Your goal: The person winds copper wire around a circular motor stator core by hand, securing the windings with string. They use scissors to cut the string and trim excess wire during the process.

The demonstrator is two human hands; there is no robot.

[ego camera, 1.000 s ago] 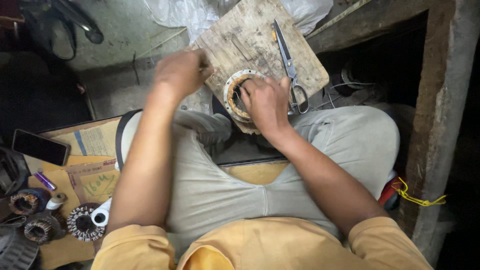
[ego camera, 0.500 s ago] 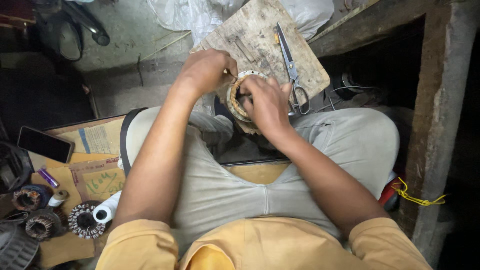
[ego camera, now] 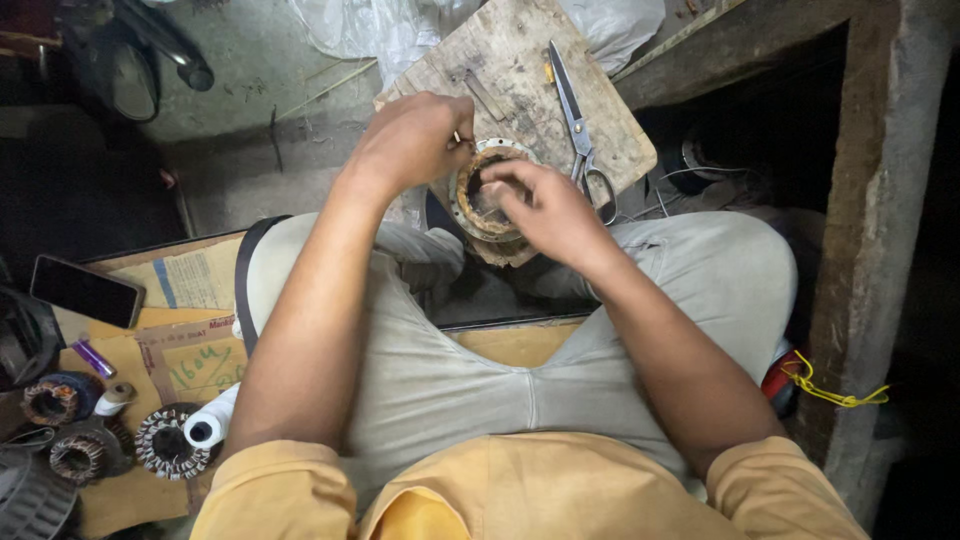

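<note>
— What has shifted since a second ago?

— The left hand (ego camera: 415, 140) has come in from the far left edge of the worn wooden board (ego camera: 520, 70) and now sits at the upper left rim of the round metal stator ring with dark windings (ego camera: 478, 195). The right hand (ego camera: 545, 205) stays on the ring's right side.

— Where does the ring lie?

— On the board's near corner, above the knees, flat, its opening facing up, between both hands.

— And the fingers?

— The left ones are pinched together on something thin at the rim; I cannot tell what. The right ones curl over the ring's edge, gripping it.

— Anything hidden?

— The right palm covers the ring's right half. The long steel scissors (ego camera: 578, 130) lie just beside it, untouched.
</note>
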